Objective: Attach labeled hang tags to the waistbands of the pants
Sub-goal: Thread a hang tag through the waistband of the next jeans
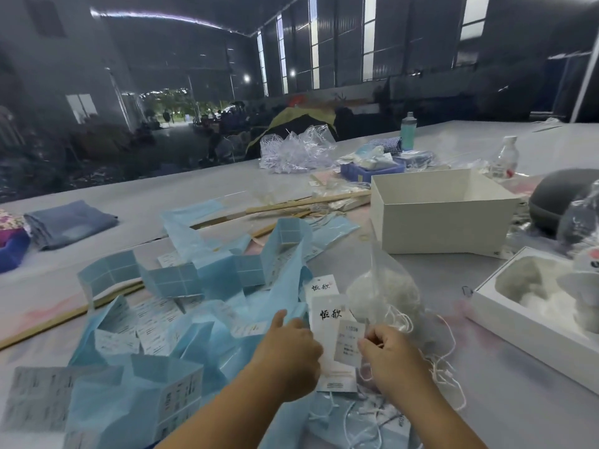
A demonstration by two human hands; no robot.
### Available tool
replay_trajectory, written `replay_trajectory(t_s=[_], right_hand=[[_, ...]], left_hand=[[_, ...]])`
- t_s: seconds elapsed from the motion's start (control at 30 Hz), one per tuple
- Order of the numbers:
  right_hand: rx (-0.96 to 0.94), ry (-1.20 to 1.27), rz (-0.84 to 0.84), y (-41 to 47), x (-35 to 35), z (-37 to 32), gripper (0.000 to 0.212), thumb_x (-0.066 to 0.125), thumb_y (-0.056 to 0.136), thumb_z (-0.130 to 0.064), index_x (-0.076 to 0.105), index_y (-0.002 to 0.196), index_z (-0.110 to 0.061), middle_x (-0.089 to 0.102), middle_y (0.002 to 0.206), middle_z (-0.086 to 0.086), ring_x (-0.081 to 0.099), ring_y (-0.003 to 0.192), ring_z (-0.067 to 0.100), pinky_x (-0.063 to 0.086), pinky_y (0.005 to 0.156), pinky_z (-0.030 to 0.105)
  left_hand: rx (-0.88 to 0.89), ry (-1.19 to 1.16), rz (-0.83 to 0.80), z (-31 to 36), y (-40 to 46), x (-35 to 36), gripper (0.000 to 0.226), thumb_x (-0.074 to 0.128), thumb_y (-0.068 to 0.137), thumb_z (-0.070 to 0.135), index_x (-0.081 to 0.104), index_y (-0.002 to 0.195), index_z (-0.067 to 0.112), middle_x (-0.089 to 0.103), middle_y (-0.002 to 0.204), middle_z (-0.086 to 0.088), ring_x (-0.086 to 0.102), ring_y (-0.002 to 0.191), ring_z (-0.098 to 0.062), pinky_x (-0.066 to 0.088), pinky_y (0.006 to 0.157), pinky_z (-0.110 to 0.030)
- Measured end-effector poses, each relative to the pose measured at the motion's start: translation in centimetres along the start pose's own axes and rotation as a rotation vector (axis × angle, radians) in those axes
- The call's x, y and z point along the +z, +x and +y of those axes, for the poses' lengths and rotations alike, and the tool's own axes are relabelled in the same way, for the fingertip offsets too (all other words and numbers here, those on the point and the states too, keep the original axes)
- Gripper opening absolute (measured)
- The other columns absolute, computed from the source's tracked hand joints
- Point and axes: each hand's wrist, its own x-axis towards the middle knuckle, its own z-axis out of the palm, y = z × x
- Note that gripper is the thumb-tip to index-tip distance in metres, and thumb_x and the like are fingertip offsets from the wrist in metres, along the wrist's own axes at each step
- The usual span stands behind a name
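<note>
Torn blue wrappers (181, 322) and label stacks crowd the table (194, 186) around a white hang tag (329, 319), upright between both hands. The left hand (291, 348) pinches its left edge; the right hand (389, 351) is clenched at its small label, maybe on string (447, 367), hard to tell. An open white box (437, 215) sits behind. Folded denim (69, 222) lies far left.

White paper hang tag (330, 314) with black characters — pale blue plastic wrappers (181, 322), folded blue-grey denim cloth (69, 222).
</note>
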Motion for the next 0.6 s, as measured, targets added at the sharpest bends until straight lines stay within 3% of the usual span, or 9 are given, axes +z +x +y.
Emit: replay_trajectory(t_s=[0.07, 0.13, 0.2, 0.3, 0.37, 0.47, 0.6], right_hand=[[0.001, -0.116, -0.039, 0.7, 0.9, 0.2, 0.02, 0.052, 0.096, -0.025, 0.057, 0.078, -0.016, 0.065, 0.092, 0.0, 0.067, 0.081, 0.019, 0.056, 0.062, 0.031], [-0.016, -0.169, -0.038, 1.3, 1.6, 0.2, 0.02, 0.052, 0.094, -0.025, 0.058, 0.077, -0.018, 0.064, 0.092, 0.0, 0.064, 0.08, 0.018, 0.046, 0.056, 0.025], [-0.029, -0.19, -0.032, 1.7, 2.1, 0.1, 0.019, 0.052, 0.093, -0.025, 0.058, 0.077, -0.017, 0.064, 0.088, -0.001, 0.061, 0.078, 0.015, 0.04, 0.054, 0.023], [-0.041, -0.21, -0.032, 2.2, 2.8, 0.2, 0.016, 0.052, 0.092, -0.022, 0.058, 0.078, -0.018, 0.062, 0.085, -0.004, 0.058, 0.077, 0.012, 0.038, 0.054, 0.023], [-0.051, -0.222, -0.025, 2.4, 3.2, 0.5, 0.017, 0.055, 0.092, -0.023, 0.06, 0.077, -0.018, 0.061, 0.091, -0.006, 0.059, 0.08, 0.011, 0.041, 0.054, 0.019], [-0.061, -0.245, -0.018, 2.5, 3.7, 0.8, 0.02, 0.057, 0.093, -0.026, 0.06, 0.074, -0.021, 0.055, 0.1, -0.005, 0.061, 0.089, 0.016, 0.049, 0.067, 0.023], [-0.103, -0.343, 0.043, 2.2, 4.4, 0.9, 0.02, 0.056, 0.094, -0.027, 0.057, 0.074, -0.023, 0.051, 0.097, -0.006, 0.055, 0.088, 0.014, 0.047, 0.071, 0.024]], left_hand=[[-0.095, -0.062, 0.003, -0.6, 0.2, 0.3, 0.039, 0.027, 0.092, 0.038, 0.061, 0.091, 0.018, 0.056, 0.086, -0.002, 0.046, 0.092, -0.022, 0.016, 0.111, -0.055], [-0.207, -0.148, 0.073, -0.5, 0.9, 0.4, 0.041, 0.021, 0.09, 0.042, 0.052, 0.077, 0.018, 0.049, 0.071, 0.001, 0.043, 0.08, -0.018, 0.027, 0.099, -0.047], [-0.322, -0.204, 0.142, 0.0, 1.9, 0.4, 0.036, 0.024, 0.093, 0.042, 0.05, 0.079, 0.02, 0.055, 0.078, 0.0, 0.043, 0.08, -0.02, 0.029, 0.09, -0.044], [-0.427, -0.355, 0.135, 0.3, 2.8, 0.9, 0.03, 0.031, 0.093, 0.04, 0.056, 0.092, 0.023, 0.066, 0.097, 0.001, 0.051, 0.086, -0.022, 0.033, 0.091, -0.044], [-0.454, -0.412, 0.159, 0.3, 2.8, 1.6, 0.021, 0.036, 0.093, 0.036, 0.054, 0.091, 0.026, 0.068, 0.097, 0.004, 0.055, 0.088, -0.022, 0.033, 0.088, -0.041], [-0.482, -0.482, 0.186, 0.1, 2.7, 2.6, 0.016, 0.039, 0.094, 0.034, 0.052, 0.089, 0.027, 0.067, 0.094, 0.004, 0.057, 0.091, -0.022, 0.03, 0.082, -0.039], [-0.481, -0.566, 0.208, 0.2, 2.7, 2.8, 0.016, 0.04, 0.094, 0.033, 0.054, 0.089, 0.028, 0.066, 0.093, 0.006, 0.057, 0.091, -0.02, 0.031, 0.085, -0.038]])
